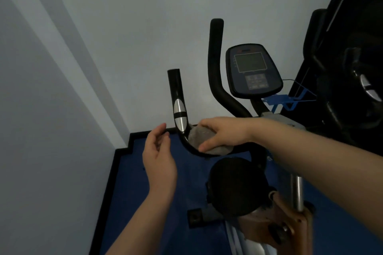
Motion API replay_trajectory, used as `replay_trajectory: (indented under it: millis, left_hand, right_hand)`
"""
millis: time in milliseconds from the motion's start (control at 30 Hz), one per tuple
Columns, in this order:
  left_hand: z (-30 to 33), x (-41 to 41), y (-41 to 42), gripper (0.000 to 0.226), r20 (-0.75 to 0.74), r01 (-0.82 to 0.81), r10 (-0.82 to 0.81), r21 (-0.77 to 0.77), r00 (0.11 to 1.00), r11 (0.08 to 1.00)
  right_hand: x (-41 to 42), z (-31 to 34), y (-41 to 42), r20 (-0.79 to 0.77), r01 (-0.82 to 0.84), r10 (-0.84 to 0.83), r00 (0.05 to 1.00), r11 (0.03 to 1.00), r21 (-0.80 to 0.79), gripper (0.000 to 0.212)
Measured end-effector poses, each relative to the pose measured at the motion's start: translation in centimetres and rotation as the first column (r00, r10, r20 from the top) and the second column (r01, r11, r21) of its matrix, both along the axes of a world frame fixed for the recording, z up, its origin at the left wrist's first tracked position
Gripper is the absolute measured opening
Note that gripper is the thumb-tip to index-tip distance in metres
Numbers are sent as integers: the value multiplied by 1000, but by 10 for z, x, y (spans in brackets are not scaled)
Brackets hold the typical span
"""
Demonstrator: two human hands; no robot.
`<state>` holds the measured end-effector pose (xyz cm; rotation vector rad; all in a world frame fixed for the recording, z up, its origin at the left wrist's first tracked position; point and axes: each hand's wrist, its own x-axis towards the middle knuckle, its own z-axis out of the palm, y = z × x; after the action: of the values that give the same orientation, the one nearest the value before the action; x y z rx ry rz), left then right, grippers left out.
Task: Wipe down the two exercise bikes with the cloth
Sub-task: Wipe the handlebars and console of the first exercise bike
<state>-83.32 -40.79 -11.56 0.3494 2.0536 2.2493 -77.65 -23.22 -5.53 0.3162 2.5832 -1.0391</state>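
An exercise bike stands in front of me with a curved black handlebar [177, 97] that carries a silver sensor patch, and a console [253, 70] with a grey screen. My right hand [226, 133] grips a grey cloth [200, 135] and holds it against the low bend of that handlebar. My left hand [158, 156] hovers just left of the bar with relaxed fingers, holding nothing. The black round seat [236, 184] lies below the cloth. A second dark machine [352, 80] fills the right edge.
A pale wall corner runs down the left and back. The floor is a blue mat [145, 213] with a black border. A blue wire bottle holder [288, 100] sticks out behind the console. The silver seat post [296, 190] and orange-brown frame stand at lower right.
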Motion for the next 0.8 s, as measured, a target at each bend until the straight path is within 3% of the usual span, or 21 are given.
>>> replay_trajectory:
  millis: [100,167,300,400,467,533,667,800]
  left_hand:
    - [9,13,-8,33,-67,36,-35,3,997,999]
    - [12,23,-10,32,-121,77,-78,-12,990,997]
    - [12,47,-6,25,-211,117,-133,-88,968,989]
    - [6,60,-6,23,-320,68,-124,-182,939,981]
    - [3,66,-4,20,-261,132,-169,-156,950,979]
    - [-1,77,2,18,-154,216,-232,-112,960,970]
    - [-2,90,9,29,-8,294,-295,-53,955,954]
    - [1,83,3,34,-15,380,-384,-109,923,919]
  right_hand:
    - [-2,7,4,48,-78,71,996,985,153,51]
    - [-9,1,-7,1,-100,103,995,960,261,50]
    - [-11,-15,-25,-142,-16,41,989,985,173,40]
    - [13,1,-9,-160,-37,74,984,974,223,40]
    - [36,12,3,-275,65,-5,962,976,209,39]
    - [60,14,3,-390,159,-109,914,982,99,37]
    - [97,-6,-20,-400,230,-228,888,972,-43,29]
    - [131,-31,-44,-539,459,-460,706,876,-147,14]
